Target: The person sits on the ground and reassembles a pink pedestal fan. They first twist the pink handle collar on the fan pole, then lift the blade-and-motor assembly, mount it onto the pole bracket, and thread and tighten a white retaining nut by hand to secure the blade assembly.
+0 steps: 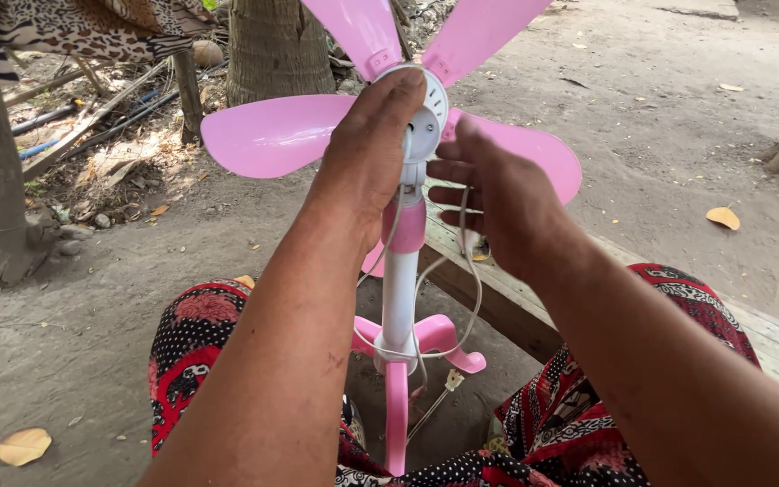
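Head view, looking down past the person's lap. Landmark for all positions: the white pole [399, 302] of the small pink fan [398, 135].

Nearest: patterned red and black cloth [196, 338] over both knees, either side of the pole's foot. The pink base legs [426, 341] spread at the pole's lower end, held off the ground between the knees. A white cord [469, 298] loops down just right of the pole to a plug [452, 380] hanging below the base.

Mid: left hand [367, 158] wraps the white hub [426, 117] at the pole's top from the left, fingers pressed together and curled over its rim. Right hand [498, 203] sits just right of the pole's pink collar [407, 225], fingers loosely spread and half bent, the cord running across them; a firm pinch cannot be confirmed.

Judgement: step in hand looks like inspection or adjustment at the hub, left hand steadying. Any next move calls for keeping the hub braced and the cord out of the blades [272, 135].

Far: wooden bench [498, 289] behind and right of the pole, bare dirt ground [678, 135], tree trunk [272, 45] beyond the top.

Hidden: hub face mostly under the left palm; upper blades cut by the frame edge; both thumbs out of sight; the lowest base leg runs out of the frame.
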